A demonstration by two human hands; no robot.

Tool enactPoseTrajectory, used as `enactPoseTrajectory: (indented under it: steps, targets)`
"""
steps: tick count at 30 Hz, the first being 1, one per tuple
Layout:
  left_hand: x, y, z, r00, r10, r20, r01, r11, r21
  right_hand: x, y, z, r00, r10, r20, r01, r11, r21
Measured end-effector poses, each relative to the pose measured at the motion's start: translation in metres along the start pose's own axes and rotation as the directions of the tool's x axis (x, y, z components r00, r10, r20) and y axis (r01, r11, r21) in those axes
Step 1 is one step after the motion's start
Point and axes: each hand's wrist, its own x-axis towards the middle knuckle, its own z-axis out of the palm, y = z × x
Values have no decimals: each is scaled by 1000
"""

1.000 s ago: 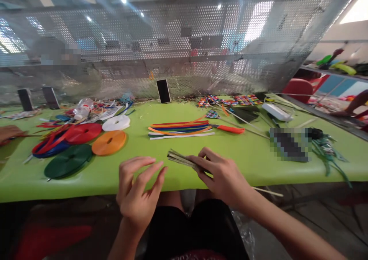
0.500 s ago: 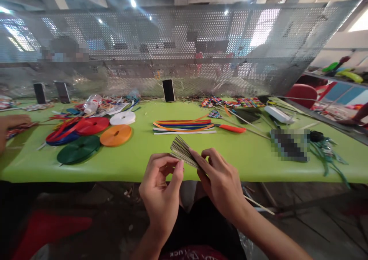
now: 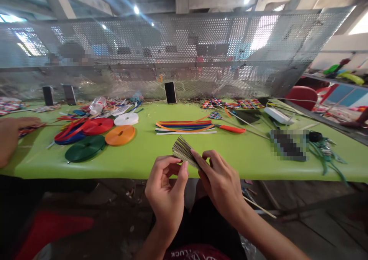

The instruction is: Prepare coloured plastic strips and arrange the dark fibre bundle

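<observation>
At the bottom centre of the frame, the right hand [image 3: 221, 179] holds a bundle of thin strips [image 3: 185, 152] between thumb and fingers, closed firmly on its lower right end. The strips fan out toward the upper left, just below the middle of the frame, raised in front of the near edge of the green table [image 3: 143, 160]. The left hand [image 3: 166, 187] is at their lower left edge, its fingers curled and thumb and forefinger narrowly apart; whether they pinch a strip cannot be told.

Beyond the hands, coloured ribbons [image 3: 185, 127] lie side by side across the centre, with an orange-handled tool [image 3: 232, 129] at their right end. At the left are a green roll [image 3: 85, 149], an orange roll [image 3: 120, 135], a red roll [image 3: 99, 126] and a white roll [image 3: 126, 118], close together. Another person's hand [image 3: 28, 122] reaches in at the left edge. At the right lie a blurred dark thing [image 3: 287, 145] and some green cords [image 3: 326, 152], with a white box [image 3: 277, 115] farther back.

Farther off, a clear bottle [image 3: 97, 105] lies among scraps at the left, and a phone [image 3: 170, 93] leans near the upper centre, before a mesh screen [image 3: 161, 53] that spans most of the upper frame
</observation>
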Motion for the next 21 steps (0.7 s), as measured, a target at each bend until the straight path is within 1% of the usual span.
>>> enactPoseTrajectory:
  steps: [4, 6, 10, 12, 16, 21]
  targets:
    - [0, -2, -1, 1000, 16, 22, -16, 1000, 2, -1, 0, 1, 1000, 0, 20, 1, 999, -35]
    - [0, -2, 0, 1000, 4, 22, -3, 1000, -18, -1, 0, 2, 1000, -3, 24, 4, 999, -40]
    - [0, -2, 1, 993, -108, -54, 101, 988, -120, 0, 0, 2, 1000, -4, 2, 4, 999, -45]
    - [-1, -1, 1, 987, -143, -76, 132, 983, -129, 0, 0, 2, 1000, -8, -21, 7, 998, -57]
    - [-4, 0, 4, 986, -129, -108, 118, 988, -96, 0, -1, 3, 997, -26, -71, 20, 996, -83]
    - [-6, -1, 8, 985, -102, -142, 86, 989, -116, 1, -2, 2, 996, -31, -81, 23, 995, -96]
